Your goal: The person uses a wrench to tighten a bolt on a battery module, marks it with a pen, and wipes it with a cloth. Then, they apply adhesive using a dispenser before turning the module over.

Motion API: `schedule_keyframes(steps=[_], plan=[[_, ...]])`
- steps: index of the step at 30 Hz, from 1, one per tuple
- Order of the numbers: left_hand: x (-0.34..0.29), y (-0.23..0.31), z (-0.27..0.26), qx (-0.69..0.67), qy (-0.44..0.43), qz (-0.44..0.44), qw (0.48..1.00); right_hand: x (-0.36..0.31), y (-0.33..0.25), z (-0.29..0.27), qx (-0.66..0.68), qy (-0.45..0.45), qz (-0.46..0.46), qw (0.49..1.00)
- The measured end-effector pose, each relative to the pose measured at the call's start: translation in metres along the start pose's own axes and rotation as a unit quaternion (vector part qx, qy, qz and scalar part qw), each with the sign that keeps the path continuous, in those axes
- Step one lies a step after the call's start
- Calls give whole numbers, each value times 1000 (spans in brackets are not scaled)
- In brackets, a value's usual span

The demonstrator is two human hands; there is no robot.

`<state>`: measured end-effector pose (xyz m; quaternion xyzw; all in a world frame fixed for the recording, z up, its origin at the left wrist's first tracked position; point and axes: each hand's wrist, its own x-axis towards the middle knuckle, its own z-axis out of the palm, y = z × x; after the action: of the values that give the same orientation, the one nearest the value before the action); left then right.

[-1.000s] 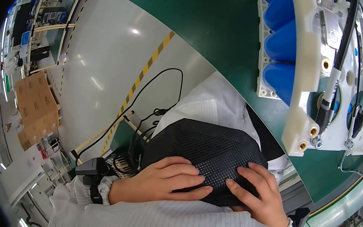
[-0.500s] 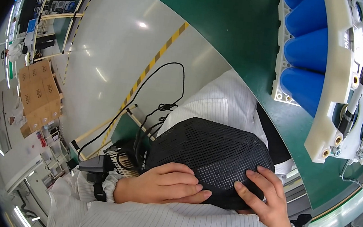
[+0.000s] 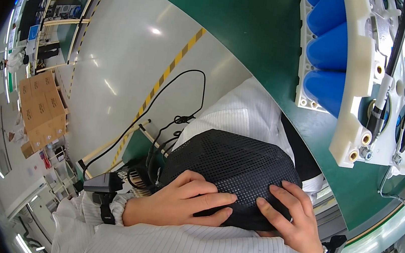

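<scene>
A bulky black mesh bag [image 3: 232, 155] lies on my lap against the striped white smock. My left hand [image 3: 181, 199] holds its near left side, the bent fingers pressed onto the mesh and the thumb not in sight. On the near right side, my right hand [image 3: 295, 214] grips the edge with fingers curled over the top; a bit of skin shows beneath the bag. Black cables [image 3: 157, 146] gather at the bag's left side and loop out over the floor.
On the green tabletop [image 3: 255, 27] to the right stands a battery module [image 3: 353, 94] with blue cylindrical cells, a cream plastic frame and black cables. Brown cartons [image 3: 40, 106] are stacked far left. A yellow-black floor stripe [image 3: 172, 67] runs past the table.
The left fingers have spread apart and shifted slightly right on the mesh. The right hand stays at the bag's edge. The whole view has turned a little, moving the module left and up.
</scene>
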<state>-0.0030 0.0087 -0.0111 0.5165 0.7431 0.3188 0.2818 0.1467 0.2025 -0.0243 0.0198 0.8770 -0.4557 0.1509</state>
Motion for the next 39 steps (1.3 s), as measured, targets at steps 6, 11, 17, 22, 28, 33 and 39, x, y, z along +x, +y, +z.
schedule_keyframes(steps=[6,11,17,22,28,33,39], plan=[[0,0,-1,10,-30,13,999,-1,3,0,-3,-5,-3,1000],[2,-2,-5,29,-72,69,995,-2,4,2,2,2,-9,1000],[4,1,-4,1,-57,46,997,-1,6,2,0,6,-17,1000],[11,0,-9,19,-77,21,997,2,4,-3,7,5,-3,1000],[33,-21,-5,-75,-70,-19,995,18,15,5,65,128,67,987],[41,-21,-3,-84,-89,-65,990,23,13,17,45,173,78,981],[40,-27,0,-63,-59,-39,995,27,19,21,59,183,55,980]])
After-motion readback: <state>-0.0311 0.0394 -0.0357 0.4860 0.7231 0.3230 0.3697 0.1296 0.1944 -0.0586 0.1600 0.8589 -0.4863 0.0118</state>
